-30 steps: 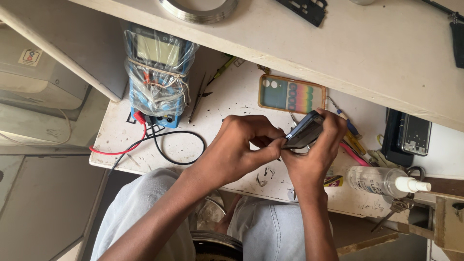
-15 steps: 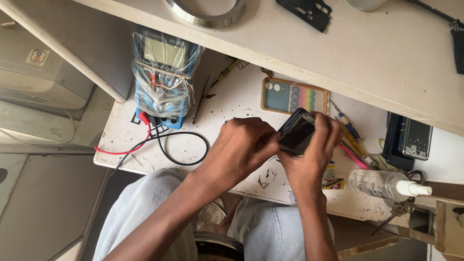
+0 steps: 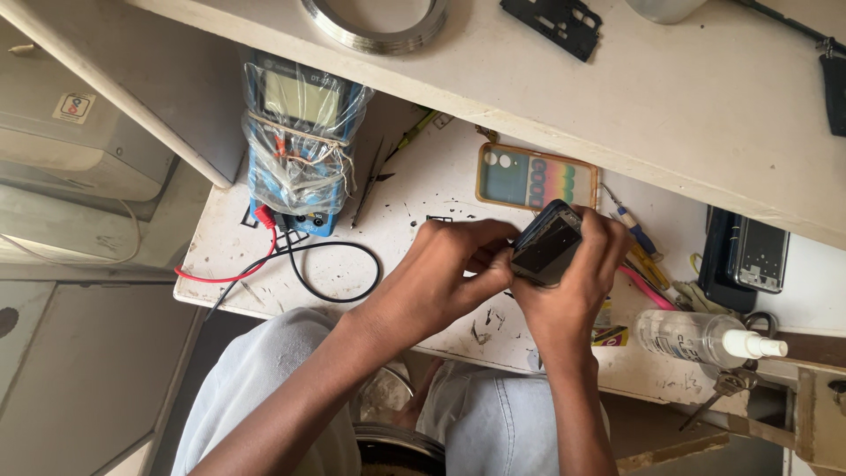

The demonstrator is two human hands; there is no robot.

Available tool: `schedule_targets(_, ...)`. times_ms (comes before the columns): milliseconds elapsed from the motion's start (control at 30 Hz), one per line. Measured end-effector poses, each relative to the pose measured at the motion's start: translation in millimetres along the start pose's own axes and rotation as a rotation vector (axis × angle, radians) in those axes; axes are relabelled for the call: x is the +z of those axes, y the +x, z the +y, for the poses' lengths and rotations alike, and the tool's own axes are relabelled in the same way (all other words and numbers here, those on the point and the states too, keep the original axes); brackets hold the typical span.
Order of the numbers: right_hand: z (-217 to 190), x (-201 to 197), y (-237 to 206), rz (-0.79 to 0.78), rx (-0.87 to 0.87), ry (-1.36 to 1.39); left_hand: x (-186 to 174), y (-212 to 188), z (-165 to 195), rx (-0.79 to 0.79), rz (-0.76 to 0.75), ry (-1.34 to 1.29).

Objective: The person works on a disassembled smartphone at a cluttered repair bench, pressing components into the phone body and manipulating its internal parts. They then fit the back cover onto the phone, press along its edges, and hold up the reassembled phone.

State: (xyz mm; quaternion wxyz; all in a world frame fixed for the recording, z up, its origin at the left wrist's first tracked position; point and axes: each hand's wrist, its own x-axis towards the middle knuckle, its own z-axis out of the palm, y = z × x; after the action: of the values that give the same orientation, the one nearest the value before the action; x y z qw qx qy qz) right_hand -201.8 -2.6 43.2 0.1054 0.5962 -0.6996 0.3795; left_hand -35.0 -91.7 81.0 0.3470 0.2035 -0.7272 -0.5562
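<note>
Two hands work a dark phone over a scuffed white tabletop (image 3: 414,203).
Both the left hand (image 3: 458,264) and right hand (image 3: 577,291) clench the phone (image 3: 548,245); it looks partly opened, though fingers hide the seam. A colourful case (image 3: 536,179) lies just beyond the grip, off the phone.

Glossy dark phone (image 3: 546,242), crinkly clear plastic round the multimeter (image 3: 300,141), scuffed matt white worktop (image 3: 414,194).

The surface (image 3: 423,189) is lit evenly by soft daylight; focus is kept sharp throughout, and faint shadows are cast below the shelf (image 3: 705,97).
</note>
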Motion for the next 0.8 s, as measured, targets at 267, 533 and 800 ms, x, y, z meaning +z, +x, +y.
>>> schedule_targets(267,-1.6,-0.5,-0.7,-0.031,0.005,-0.033,-6.8,2.4,1.3,-0.177,-0.061,0.091)
schedule_targets(533,-5.2,0.6,0.4,-0.006,-0.021,-0.065,-1.9,4.7,-1.9,-0.280,-0.028,-0.036)
schedule_targets(800,-3.5,0.5,-0.4,0.001,-0.012,-0.049,-0.9,2.9,-8.3,-0.301,-0.024,-0.106)
